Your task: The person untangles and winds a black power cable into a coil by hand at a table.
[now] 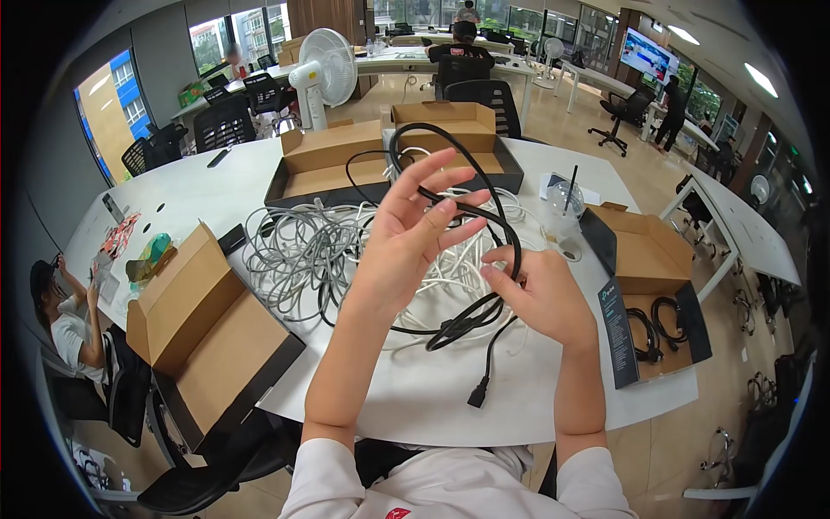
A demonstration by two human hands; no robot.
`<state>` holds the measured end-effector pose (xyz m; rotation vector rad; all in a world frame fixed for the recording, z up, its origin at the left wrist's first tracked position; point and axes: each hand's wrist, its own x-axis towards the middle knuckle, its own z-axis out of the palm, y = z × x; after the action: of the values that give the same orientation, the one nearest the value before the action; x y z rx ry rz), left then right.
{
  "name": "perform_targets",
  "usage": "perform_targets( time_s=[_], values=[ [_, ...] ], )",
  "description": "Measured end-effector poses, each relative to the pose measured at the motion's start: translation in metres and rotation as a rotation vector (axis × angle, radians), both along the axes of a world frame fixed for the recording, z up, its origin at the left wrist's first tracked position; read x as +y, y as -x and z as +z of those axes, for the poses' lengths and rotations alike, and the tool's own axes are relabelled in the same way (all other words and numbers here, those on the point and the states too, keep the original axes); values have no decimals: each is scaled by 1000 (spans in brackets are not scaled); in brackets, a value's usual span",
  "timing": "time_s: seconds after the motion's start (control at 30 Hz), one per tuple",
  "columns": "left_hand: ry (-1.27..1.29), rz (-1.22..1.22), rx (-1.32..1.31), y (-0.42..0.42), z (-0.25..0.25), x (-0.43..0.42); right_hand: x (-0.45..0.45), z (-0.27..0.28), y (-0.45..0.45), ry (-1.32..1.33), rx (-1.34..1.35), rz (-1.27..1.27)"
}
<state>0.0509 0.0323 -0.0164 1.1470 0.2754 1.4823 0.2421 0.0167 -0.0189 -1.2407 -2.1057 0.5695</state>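
Note:
A black power cable (501,208) is looped up in front of me, above a white table (389,413). It runs between the spread fingers and the thumb of my left hand (405,238), which holds part of the loop. My right hand (545,290) is closed around the loop's right side, thumb and fingers pinching it. Below, the rest of the cable hangs in a bunch, and its black plug (478,394) points down over the tabletop. Behind my hands lies a tangled heap of grey cables (294,251) and white cables (462,268).
An open cardboard box (220,346) stands at left, with two more open boxes (333,160) (458,143) behind the heap. On the right, another box (653,346) holds coiled black cables (644,333). A plastic cup (564,208) with a straw stands nearby. A person (73,324) sits at far left.

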Motion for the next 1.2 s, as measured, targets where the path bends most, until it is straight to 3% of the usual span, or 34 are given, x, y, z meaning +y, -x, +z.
perform_targets(
  time_s=[0.1,0.2,0.33,0.47,0.53,0.57,0.63,0.67,0.7,0.8,1.03,1.2],
  values=[
    [-27,62,174,-7,-3,-7,10,-4,-9,-46,62,31],
    [-99,124,356,-21,-2,-23,1,7,-13,109,462,29],
    [-134,-84,556,-24,2,-47,12,3,-28,-103,803,-86],
    [-245,-105,841,-25,4,-45,13,9,-46,-102,1152,-151],
    [-145,-207,869,-30,1,-47,14,9,-55,-82,1301,-96],
    [-202,-177,914,-33,-1,-49,15,9,-60,-69,1362,-47],
    [-595,84,1038,-42,-12,-42,14,8,-65,-67,1455,23],
    [-790,223,1083,-46,-15,-41,11,10,-65,-92,1458,-2],
    [-705,264,1169,-49,-13,-49,9,12,-65,-115,1461,-29],
    [-755,183,1420,-51,-22,-47,5,15,-65,-185,1448,-93],
    [-788,82,1566,-43,-28,-49,-6,9,-60,-323,1357,-163],
    [-652,230,1312,-25,-6,-51,-4,8,-45,-302,1101,-92]
  ],
)
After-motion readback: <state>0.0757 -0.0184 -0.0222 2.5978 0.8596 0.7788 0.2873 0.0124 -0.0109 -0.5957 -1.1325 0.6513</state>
